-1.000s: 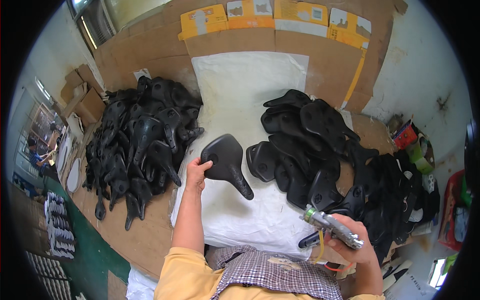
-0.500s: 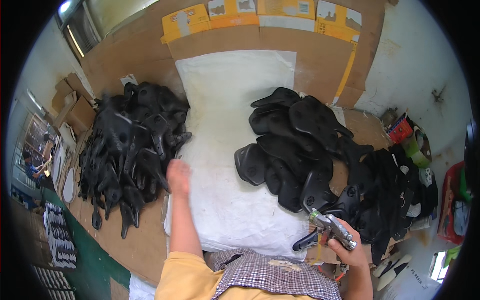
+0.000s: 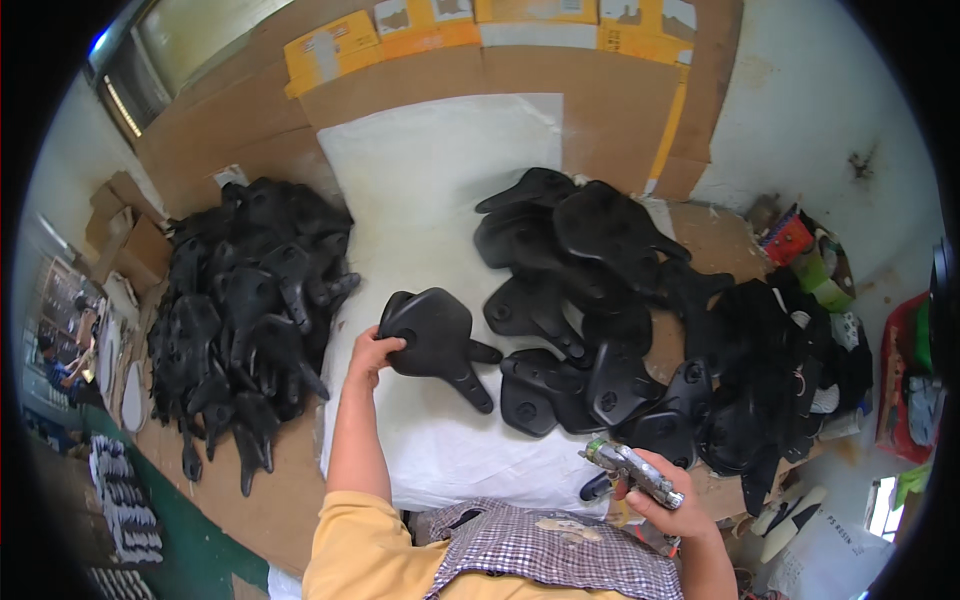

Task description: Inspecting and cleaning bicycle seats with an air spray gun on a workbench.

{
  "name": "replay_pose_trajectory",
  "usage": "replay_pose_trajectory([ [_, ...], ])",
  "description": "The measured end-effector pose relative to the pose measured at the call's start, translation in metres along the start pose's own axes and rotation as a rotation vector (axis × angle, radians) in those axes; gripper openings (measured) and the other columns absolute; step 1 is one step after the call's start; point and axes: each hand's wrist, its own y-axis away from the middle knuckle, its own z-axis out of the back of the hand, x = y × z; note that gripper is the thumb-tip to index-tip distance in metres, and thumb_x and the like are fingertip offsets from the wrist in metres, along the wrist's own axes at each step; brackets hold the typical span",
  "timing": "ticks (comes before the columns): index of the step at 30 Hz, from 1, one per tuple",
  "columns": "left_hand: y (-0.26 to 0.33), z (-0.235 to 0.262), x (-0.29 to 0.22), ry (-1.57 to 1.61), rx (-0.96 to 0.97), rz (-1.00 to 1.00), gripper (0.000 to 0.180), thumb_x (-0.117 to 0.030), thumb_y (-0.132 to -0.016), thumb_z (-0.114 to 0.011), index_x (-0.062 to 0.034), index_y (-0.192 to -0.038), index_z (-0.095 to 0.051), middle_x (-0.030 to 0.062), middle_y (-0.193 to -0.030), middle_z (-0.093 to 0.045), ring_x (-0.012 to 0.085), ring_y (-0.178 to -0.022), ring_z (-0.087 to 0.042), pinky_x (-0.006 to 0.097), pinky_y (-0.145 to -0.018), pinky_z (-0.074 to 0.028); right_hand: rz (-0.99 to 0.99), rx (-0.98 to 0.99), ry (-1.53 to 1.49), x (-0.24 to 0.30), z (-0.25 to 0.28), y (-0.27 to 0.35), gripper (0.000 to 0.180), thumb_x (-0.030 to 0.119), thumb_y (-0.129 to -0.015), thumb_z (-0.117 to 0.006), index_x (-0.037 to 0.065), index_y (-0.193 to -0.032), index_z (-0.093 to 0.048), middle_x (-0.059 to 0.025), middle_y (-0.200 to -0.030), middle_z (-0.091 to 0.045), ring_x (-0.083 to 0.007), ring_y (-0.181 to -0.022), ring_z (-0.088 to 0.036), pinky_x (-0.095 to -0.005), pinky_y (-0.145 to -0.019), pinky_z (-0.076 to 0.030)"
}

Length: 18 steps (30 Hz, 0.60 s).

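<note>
My left hand (image 3: 374,354) grips two black bicycle saddle shells (image 3: 428,330) by their wide end, one overlapping the other, over the white sheet (image 3: 385,200). Their narrow noses point right and toward me. In my right hand (image 3: 665,495) is a metal spray gun (image 3: 635,470), fingers wrapped round its handle, its front end pointing up and left. It is held by the near edge of the right pile of black saddle shells (image 3: 610,225). A bigger, tightly heaped pile of similar shells (image 3: 250,300) lies to the left.
Brown cardboard (image 3: 430,75) with yellow box flaps stands behind the sheet. Dark cloths (image 3: 765,330) hang at the right end of the pile, near a red bin (image 3: 900,380). Rows of pale shapes (image 3: 125,500) stand at lower left. A distant person (image 3: 55,365) is at far left.
My left hand, blurred beside the left pile before, now holds two shells over the sheet. Shells at the right pile's near-left edge lie differently. The spray gun stays in my right hand; the view has shifted.
</note>
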Motion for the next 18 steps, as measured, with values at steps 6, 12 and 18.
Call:
replay_pose_trajectory([
  [6,-0.007,0.045,0.084,-0.244,-0.562,0.012,0.08,-0.008,-0.055,-0.078,0.0012,-0.128,-0.045,0.0178,-0.118,-0.056,0.0298,-0.108,-0.055,0.033,-0.095,-0.041,0.05,0.153,0.088,0.002,-0.02,-0.029,0.05,0.007,-0.078,-0.069,0.003,-0.125,-0.049,-0.0095,-0.09,-0.065,-0.0147,-0.083,-0.063,-0.0276,-0.075,-0.048],
  [12,0.028,0.033,0.108,0.259,-0.421,0.299,0.039,0.001,-0.069,-0.067,-0.0029,-0.106,-0.059,0.007,-0.094,-0.063,0.0187,-0.081,-0.061,0.032,-0.064,-0.049,0.043,0.189,0.139,0.019,-0.029,-0.03,0.049,0.007,-0.076,-0.07,0.004,-0.122,-0.052,-0.011,-0.091,-0.065,-0.0161,-0.083,-0.064,-0.0277,-0.075,-0.047],
  [18,0.03,0.044,0.074,0.502,-0.245,0.007,0.025,0.002,-0.075,-0.065,-0.0025,-0.099,-0.061,0.0043,-0.087,-0.064,0.0151,-0.074,-0.062,0.028,-0.065,-0.05,-0.032,0.2,0.268,0.036,-0.024,-0.024,0.049,0.004,-0.073,-0.072,0.005,-0.119,-0.054,-0.011,-0.095,-0.066,-0.0162,-0.083,-0.064,-0.0276,-0.075,-0.047],
])
